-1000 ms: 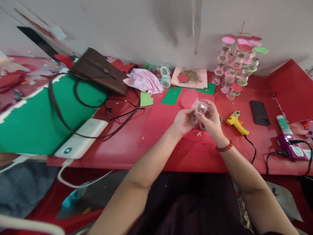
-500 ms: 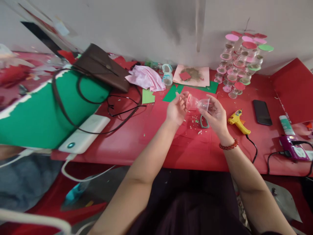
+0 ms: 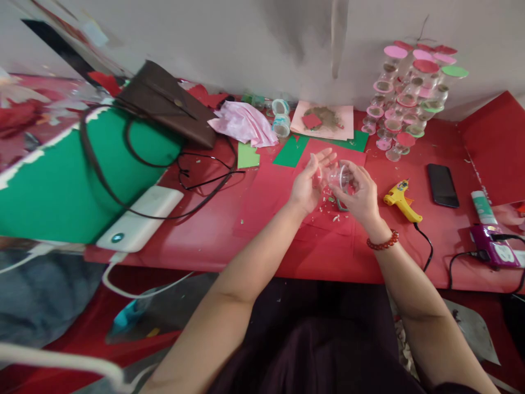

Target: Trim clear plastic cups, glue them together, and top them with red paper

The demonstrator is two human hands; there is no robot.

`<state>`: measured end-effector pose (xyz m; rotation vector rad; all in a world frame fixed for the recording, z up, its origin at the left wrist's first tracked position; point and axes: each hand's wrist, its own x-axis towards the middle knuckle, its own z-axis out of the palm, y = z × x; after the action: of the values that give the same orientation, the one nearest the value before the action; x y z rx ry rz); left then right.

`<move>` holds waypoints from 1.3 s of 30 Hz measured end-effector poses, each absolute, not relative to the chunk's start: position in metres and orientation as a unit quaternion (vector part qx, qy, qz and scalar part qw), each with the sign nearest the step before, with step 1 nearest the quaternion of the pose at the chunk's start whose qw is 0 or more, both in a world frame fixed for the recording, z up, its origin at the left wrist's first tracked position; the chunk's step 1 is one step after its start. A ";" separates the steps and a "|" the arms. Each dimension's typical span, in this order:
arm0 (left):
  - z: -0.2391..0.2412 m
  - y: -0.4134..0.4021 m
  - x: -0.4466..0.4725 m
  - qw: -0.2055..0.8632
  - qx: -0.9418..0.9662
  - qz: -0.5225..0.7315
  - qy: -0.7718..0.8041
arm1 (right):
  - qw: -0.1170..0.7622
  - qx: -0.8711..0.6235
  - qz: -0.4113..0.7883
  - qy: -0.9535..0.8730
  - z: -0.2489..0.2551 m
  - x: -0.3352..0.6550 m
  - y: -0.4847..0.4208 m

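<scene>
Over the red sheets, my right hand grips a pair of small clear plastic cups, joined at their narrow ends like an hourglass and lying sideways. Thumb and fingers pinch the right-hand cup near its wide rim. The pair's left end has a red-pink disc. My left hand is open, fingers stretched out, its palm up against that disc end; whether it touches cannot be made out. Below the cups, a grey-green looped handle is partly hidden by my right hand, among small scraps on the red paper.
A yellow glue gun, a phone and a purple power block are to the right. Behind stands a cluster of stacked cups with coloured discs. Leftward are eyeglasses, a brown bag and a white power bank.
My left hand has moved right and its fingers have straightened along the disc end. The cup pair has turned in my right hand, its right rim now facing more toward me.
</scene>
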<state>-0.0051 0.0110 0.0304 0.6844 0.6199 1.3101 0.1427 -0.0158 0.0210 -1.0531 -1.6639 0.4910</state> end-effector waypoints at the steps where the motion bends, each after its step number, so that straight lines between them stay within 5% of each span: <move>1: 0.029 0.012 -0.005 0.698 0.302 0.586 0.280 | 0.530 -0.440 0.199 -0.697 0.021 0.142 -0.016; 18: 0.025 0.007 -0.003 0.710 0.292 0.566 0.301 | 0.451 -0.471 0.037 -0.757 0.025 0.148 -0.018; 39: 0.028 0.010 -0.003 0.672 0.273 0.590 0.354 | 0.464 -0.477 0.095 -0.741 0.032 0.142 -0.023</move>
<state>-0.0030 0.0103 0.0278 0.6149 0.7979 1.3295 0.1421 -0.0228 0.0321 -1.1710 -1.8193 0.2330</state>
